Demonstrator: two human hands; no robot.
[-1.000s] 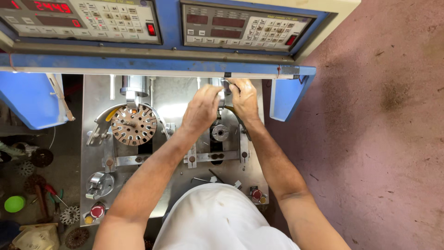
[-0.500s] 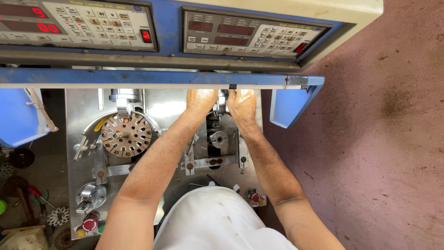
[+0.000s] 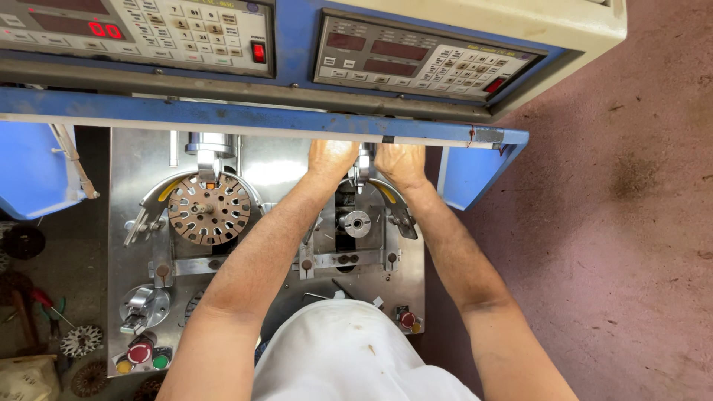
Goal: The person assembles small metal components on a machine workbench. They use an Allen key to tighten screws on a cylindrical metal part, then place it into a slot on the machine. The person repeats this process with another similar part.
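My left hand (image 3: pixel 332 157) and my right hand (image 3: pixel 401 162) reach side by side to the back of the right-hand station of a metal winding machine (image 3: pixel 141 160). A narrow upright metal part (image 3: pixel 363 165) stands between them. The fingers of both hands are hidden under the blue front rail (image 3: pixel 223 116), so what they grip does not show. Just below the hands sits a bare round spindle hub (image 3: pixel 356 223). On the left station a slotted round stator core (image 3: pixel 209 210) is mounted on its spindle, apart from both hands.
Two control panels (image 3: pixel 416 58) with keypads sit above the rail. Blue guards (image 3: pixel 466 174) flank the stations. Red and green push buttons (image 3: pixel 140 353) line the front edge. Loose slotted cores (image 3: pixel 80 341) and red-handled pliers (image 3: pixel 44 303) lie at left. Reddish floor (image 3: pixel 631 245) lies at right.
Both hands have moved farther back, from over the right station's spindle to under the blue rail, where their fingers vanish. The view has tilted so the panels fill more of the top.
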